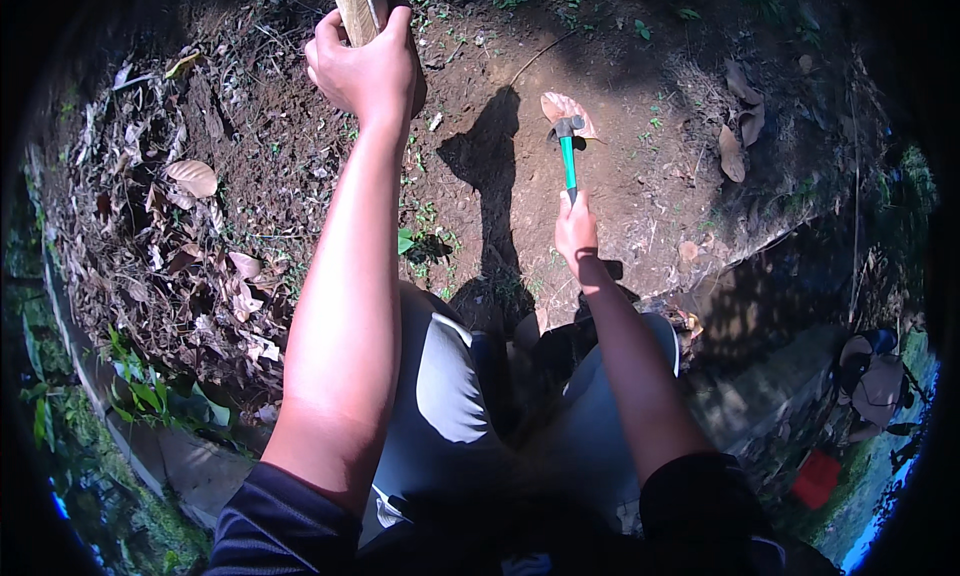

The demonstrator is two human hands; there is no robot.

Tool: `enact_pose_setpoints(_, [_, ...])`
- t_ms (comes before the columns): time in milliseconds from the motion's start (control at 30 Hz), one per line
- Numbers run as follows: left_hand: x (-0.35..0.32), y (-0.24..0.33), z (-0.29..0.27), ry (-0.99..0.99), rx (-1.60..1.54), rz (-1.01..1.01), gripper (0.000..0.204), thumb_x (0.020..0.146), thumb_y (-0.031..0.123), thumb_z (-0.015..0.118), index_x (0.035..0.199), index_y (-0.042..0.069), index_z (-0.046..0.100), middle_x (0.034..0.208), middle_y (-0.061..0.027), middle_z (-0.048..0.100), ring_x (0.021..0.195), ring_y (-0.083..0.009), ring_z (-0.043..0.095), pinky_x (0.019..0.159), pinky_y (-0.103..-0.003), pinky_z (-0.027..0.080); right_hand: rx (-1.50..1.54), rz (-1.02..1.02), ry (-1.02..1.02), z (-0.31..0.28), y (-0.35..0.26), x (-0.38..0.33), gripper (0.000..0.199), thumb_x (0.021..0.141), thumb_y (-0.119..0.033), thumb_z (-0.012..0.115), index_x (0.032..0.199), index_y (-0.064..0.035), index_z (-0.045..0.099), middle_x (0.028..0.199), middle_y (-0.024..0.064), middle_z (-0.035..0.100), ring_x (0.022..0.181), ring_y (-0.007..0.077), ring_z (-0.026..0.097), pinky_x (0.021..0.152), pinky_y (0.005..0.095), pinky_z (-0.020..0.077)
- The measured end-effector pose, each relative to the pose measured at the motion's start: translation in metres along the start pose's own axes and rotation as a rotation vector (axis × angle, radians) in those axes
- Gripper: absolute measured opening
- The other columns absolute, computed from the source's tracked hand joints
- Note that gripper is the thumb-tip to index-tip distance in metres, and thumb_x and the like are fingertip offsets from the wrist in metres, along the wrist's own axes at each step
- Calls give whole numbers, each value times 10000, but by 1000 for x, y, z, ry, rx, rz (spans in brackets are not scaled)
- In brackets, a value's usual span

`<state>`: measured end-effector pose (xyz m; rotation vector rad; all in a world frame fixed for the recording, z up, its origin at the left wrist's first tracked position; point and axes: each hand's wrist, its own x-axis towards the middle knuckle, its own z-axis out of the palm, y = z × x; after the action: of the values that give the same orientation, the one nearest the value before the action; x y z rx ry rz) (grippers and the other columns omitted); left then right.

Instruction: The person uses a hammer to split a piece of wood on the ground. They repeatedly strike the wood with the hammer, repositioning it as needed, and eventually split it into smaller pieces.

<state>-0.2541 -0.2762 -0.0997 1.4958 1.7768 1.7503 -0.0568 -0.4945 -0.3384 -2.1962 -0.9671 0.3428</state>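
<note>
My left hand (pixel 365 71) is closed around a piece of wood (pixel 353 6) that runs up out of the picture at the top. Its far end is cut off by the frame. In my right hand (pixel 577 226) is a hammer (pixel 569 156) with a green and black handle, gripped low with the thumb along it. The dark hammer head points away from me, over a dry brown leaf (pixel 572 111) on the ground. The wood and the hammer are well apart.
Bare brown soil (pixel 620 216) lies before my knees. Dry leaf litter (pixel 190 181) covers the left, with green plants (pixel 145 391) below it. Curled brown leaves (pixel 735 141) lie on the right. A red object (pixel 816 478) sits at the lower right, near a bundle (pixel 878 384).
</note>
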Motion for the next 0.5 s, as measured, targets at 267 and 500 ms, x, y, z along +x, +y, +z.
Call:
enact_pose_setpoints(267, [-7, 4, 3, 33, 73, 79, 578, 654, 402, 854, 1083, 55, 684, 1066, -150, 613, 1006, -320, 615, 934, -437, 474, -24, 143, -34, -12, -13, -14, 328, 1040, -370, 465, 1091, -50, 513, 835, 303, 657, 828, 494, 654, 678, 571, 483])
enact_pose_setpoints(500, [1, 0, -4, 59, 131, 73, 559, 652, 372, 863, 1092, 75, 688, 1064, -137, 621, 1026, -313, 611, 937, -439, 468, 246, 62, 179, -28, -36, -20, 363, 1049, -384, 462, 1120, -31, 510, 828, 291, 654, 794, 497, 641, 641, 548, 445])
